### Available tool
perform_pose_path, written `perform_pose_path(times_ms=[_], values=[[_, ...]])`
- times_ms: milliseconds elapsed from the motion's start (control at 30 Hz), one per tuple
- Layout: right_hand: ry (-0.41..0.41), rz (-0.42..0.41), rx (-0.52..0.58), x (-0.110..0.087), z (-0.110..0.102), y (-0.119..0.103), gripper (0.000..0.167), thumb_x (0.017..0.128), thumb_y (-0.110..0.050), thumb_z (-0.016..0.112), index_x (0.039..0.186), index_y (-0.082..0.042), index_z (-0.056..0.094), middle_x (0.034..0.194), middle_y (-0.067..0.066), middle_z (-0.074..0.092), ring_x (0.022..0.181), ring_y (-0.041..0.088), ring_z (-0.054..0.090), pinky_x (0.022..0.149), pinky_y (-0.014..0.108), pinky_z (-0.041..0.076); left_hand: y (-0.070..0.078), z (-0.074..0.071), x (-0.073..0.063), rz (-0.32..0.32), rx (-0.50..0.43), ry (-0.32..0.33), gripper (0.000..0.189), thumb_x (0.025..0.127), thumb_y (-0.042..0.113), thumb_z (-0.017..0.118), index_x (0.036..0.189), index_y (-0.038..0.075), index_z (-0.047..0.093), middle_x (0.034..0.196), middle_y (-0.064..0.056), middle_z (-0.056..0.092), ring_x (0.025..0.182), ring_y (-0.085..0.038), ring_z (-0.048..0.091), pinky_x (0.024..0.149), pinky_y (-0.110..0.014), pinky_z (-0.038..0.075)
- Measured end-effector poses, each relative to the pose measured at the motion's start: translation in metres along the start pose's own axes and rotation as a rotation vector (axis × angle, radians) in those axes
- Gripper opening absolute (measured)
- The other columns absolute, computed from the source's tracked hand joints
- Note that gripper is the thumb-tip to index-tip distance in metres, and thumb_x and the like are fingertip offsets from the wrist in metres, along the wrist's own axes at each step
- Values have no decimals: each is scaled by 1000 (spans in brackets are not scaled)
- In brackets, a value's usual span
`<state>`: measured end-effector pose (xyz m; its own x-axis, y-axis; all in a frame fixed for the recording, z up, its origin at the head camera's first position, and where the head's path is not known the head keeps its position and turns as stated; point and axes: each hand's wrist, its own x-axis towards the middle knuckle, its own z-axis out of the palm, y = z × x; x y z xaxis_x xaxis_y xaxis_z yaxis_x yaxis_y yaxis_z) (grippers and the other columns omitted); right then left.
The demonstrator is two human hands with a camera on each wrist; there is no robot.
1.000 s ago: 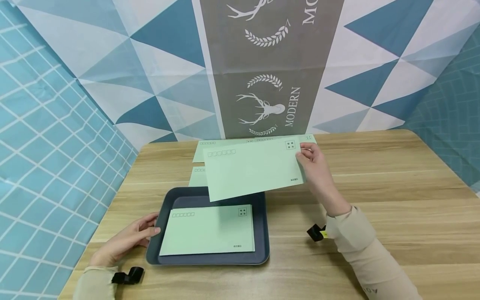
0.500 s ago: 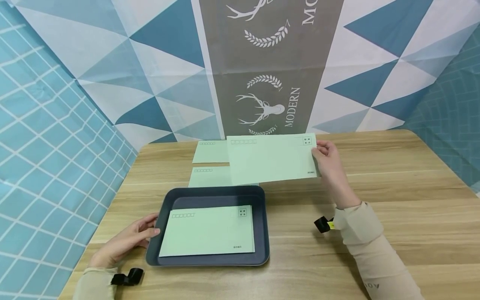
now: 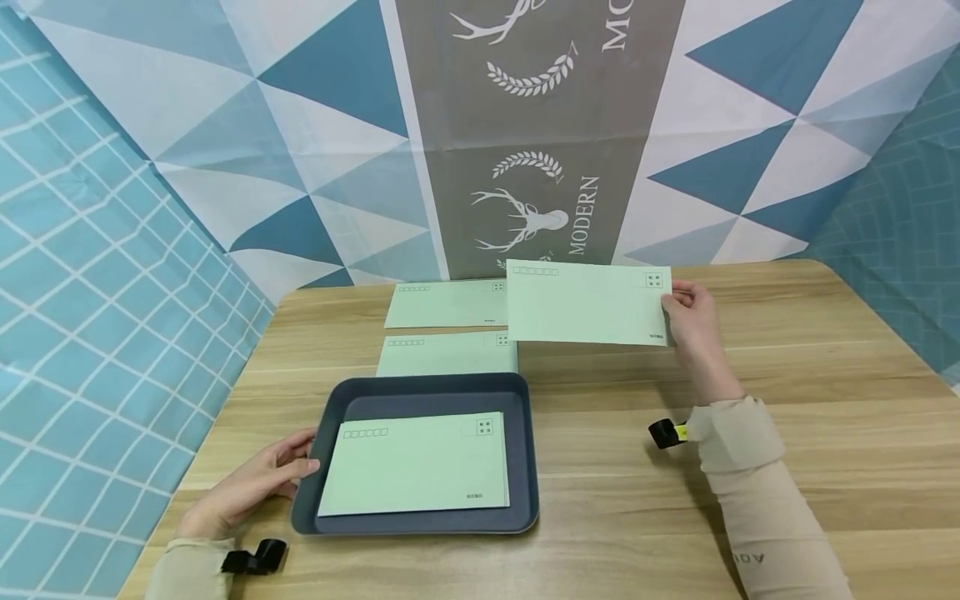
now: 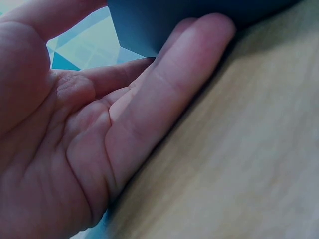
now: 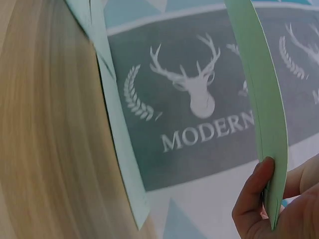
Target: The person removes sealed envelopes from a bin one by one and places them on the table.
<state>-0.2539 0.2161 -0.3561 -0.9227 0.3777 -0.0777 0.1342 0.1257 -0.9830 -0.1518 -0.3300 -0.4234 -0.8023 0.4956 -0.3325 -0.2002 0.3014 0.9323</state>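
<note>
My right hand (image 3: 693, 325) pinches a pale green envelope (image 3: 588, 304) by its right end, thumb in front. The envelope is held up over the back of the table, its printed face toward the head camera; the right wrist view shows it nearly edge-on. With thumb at the rim and fingers at the outer side and underneath, my left hand (image 3: 255, 483) holds the left side of a dark blue-grey tray (image 3: 420, 406). In the tray lies a stack of green envelopes (image 3: 416, 462), slightly uneven at the right edge.
Two green envelopes lie behind the tray, one (image 3: 446, 304) near the back edge, another (image 3: 450, 354) partly covered by the tray. In the right wrist view, an envelope (image 5: 122, 149) lies along the table's far edge. A patterned cloth (image 3: 540, 125) hangs behind the wooden table (image 3: 810, 375).
My right hand has carried its envelope to the right and back, away from above the tray, and levelled it. Envelopes lying behind it came into fuller view. The left hand and tray stayed put.
</note>
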Motion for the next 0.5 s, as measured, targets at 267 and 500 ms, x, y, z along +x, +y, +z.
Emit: perform_pose_path(times_ms=[267, 500], values=[[9, 19, -177, 8, -4, 14, 36, 96, -12, 36, 130, 0, 38, 102, 2, 43, 82, 6, 44, 60, 13, 44, 0, 0, 0, 2, 0, -4, 61, 97, 14, 39, 140, -11, 4, 119, -3, 50, 95, -24, 61, 73, -47, 53], [-59, 41, -271, 13, -7, 23, 40, 95, -8, 36, 133, 4, 37, 109, 10, 45, 84, 9, 44, 60, 11, 44, 1, 0, 0, -5, 2, -6, 61, 97, 14, 39, 140, -11, 3, 120, -4, 50, 95, -25, 61, 73, -47, 53]])
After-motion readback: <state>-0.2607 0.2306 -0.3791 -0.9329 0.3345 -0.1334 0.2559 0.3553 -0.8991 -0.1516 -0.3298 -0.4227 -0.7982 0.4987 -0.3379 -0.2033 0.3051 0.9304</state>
